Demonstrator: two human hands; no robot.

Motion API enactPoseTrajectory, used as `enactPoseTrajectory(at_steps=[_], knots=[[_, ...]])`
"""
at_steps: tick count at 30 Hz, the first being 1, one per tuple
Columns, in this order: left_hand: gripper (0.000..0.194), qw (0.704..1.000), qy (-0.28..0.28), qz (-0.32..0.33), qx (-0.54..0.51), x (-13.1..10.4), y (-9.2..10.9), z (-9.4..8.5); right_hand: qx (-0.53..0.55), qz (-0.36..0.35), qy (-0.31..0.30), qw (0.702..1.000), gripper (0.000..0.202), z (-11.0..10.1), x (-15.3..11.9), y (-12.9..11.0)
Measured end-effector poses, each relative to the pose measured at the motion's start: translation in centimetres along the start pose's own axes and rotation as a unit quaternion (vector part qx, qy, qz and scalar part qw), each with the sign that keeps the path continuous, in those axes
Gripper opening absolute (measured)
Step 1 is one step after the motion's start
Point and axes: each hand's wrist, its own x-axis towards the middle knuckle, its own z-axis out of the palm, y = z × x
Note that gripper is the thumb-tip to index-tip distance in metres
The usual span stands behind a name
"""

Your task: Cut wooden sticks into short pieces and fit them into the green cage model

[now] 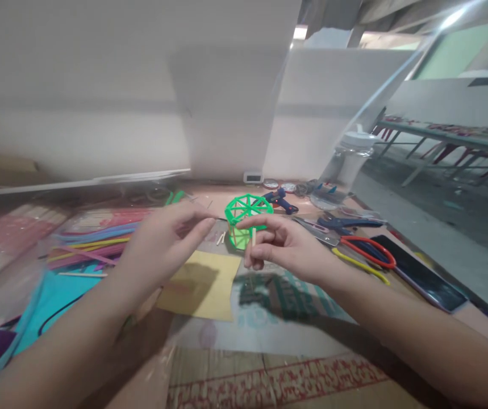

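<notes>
My right hand (284,245) pinches a short wooden stick (254,236) upright between thumb and fingers. My left hand (171,236) is closed in a pinch, thumb and forefinger nearly together; a thin dark tip shows at its fingertips, too small to name. Just beyond both hands stands a green wheel-shaped frame (248,207) with spokes, its upper ring above a lower green ring; my right fingers hide part of it. Several short cut sticks (221,238) lie to its left. Below the hands a yellow paper sheet (203,287) lies on the table.
Colourful pipe cleaners (92,244) and a turquoise sheet (62,292) lie left. Behind the frame rests a blue glue gun (284,200). On the right are red-handled scissors (369,251), pliers (350,222), a phone (418,272) and a clear bottle (346,167). A white panel stands behind.
</notes>
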Motion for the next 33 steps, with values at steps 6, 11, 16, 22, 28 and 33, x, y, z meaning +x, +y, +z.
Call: enactPoseTrajectory(at_steps=[6, 11, 16, 22, 28, 33], knots=[[0.020, 0.975, -0.098, -0.057, -0.193, -0.7, 3.2, 0.4, 0.027, -0.005, 0.023, 0.999, 0.031, 1.5, -1.4, -0.3], [0.019, 0.959, -0.120, -0.111, -0.229, -1.1, 4.3, 1.0, 0.011, -0.010, 0.034, 0.999, 0.029, 2.3, -2.1, -0.7], [0.029, 0.928, -0.144, -0.150, -0.309, -2.4, 4.9, 1.3, 0.102, -0.036, -0.013, 0.994, 0.035, 2.9, -3.0, -0.6], [0.035, 0.855, -0.155, -0.225, -0.441, -4.3, 5.9, 1.7, 0.193, 0.005, -0.078, 0.978, 0.044, 4.5, -4.0, -0.8], [0.053, 0.740, -0.202, -0.237, -0.596, -4.7, 5.9, 2.3, 0.270, 0.041, -0.075, 0.959, 0.034, 5.4, -3.8, -0.7], [0.055, 0.725, -0.210, -0.237, -0.612, -4.9, 5.1, 3.0, 0.287, 0.064, -0.061, 0.954, 0.036, 5.5, -3.5, -0.3]])
